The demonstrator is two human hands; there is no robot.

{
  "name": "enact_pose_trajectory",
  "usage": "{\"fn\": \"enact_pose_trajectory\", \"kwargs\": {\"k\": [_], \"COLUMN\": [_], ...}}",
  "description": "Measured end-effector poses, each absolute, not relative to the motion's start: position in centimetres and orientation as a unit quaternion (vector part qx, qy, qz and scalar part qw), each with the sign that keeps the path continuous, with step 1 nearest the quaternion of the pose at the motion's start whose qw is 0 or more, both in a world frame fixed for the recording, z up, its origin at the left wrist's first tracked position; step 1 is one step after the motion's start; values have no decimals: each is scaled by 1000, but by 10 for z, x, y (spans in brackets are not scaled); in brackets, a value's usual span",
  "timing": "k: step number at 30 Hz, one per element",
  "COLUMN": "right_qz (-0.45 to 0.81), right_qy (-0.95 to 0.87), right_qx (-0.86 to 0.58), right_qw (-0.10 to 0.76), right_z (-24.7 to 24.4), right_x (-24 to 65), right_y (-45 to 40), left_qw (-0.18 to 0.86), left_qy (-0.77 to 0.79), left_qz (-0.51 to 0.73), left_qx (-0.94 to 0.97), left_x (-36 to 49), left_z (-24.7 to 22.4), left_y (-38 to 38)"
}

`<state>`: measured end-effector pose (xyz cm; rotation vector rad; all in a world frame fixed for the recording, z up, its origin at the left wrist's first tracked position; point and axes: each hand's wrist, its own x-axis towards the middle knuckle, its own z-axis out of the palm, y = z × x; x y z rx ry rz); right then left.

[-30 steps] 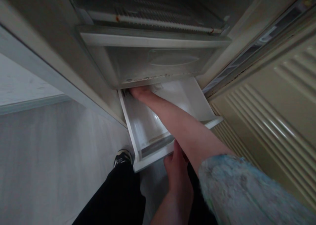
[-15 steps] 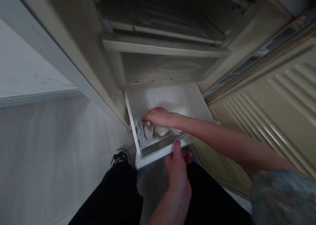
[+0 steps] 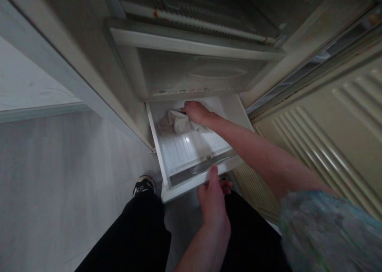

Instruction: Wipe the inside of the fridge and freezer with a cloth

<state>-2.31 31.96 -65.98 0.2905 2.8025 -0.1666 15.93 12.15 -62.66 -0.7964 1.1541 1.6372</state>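
Observation:
A white drawer [image 3: 191, 187] is pulled out low in the refrigerator. Inside it, towards the back, lies a crumpled pale cloth [image 3: 179, 122]. My right hand [image 3: 195, 112] is closed on the cloth from above, its fingers partly hidden behind the hand. My left hand [image 3: 213, 192] grips the front edge of the drawer, thumb on top and fingers underneath. The ribbed drawer floor shows in front of the cloth.
Above is a closed drawer with a translucent front [image 3: 191, 71], below a wire shelf [image 3: 197, 23]. The open ribbed door [image 3: 322, 144] stands at the right. My legs and a dark shoe [image 3: 144, 184] are below, on the grey floor [image 3: 74, 184].
My right hand has moved the cloth from the front of the drawer towards its back. My left hand keeps its hold on the drawer's front edge. The view has shifted slightly.

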Motion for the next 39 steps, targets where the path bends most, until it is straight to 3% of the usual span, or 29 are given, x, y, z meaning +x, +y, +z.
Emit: {"fn": "enact_pose_trajectory", "kwargs": {"k": [5, 8, 10, 15, 26, 30, 36, 39], "right_qz": [-77, -78, -39, 56, -19, -52, -121, -51], "right_qy": [915, 897, 921, 964, 968, 975, 901, 913], "right_qx": [-52, -13, 59, 249, 239, 148, -6, 53], "right_qw": [393, 434, 382, 76, 80, 158, 417, 400], "right_z": [-663, -659, -652, -643, -678, -680, -676, -667], "right_x": [59, 76, 71, 36, -23, 30, 108, 106], "right_y": [288, 286, 301, 363, 385, 372, 333, 334], "left_qw": [462, 461, 461, 460, 484, 469, 464, 465], "left_qy": [462, 465, 468, 457, 475, 484, 464, 466], "left_qz": [688, 688, 684, 690, 662, 660, 683, 681], "left_qx": [-316, -314, -318, -321, -320, -332, -321, -321], "left_x": [160, 161, 161, 161, 158, 156, 156, 155], "left_z": [-626, -627, -627, -628, -627, -621, -621, -621], "left_y": [120, 121, 122, 119, 118, 120, 121, 121]}}
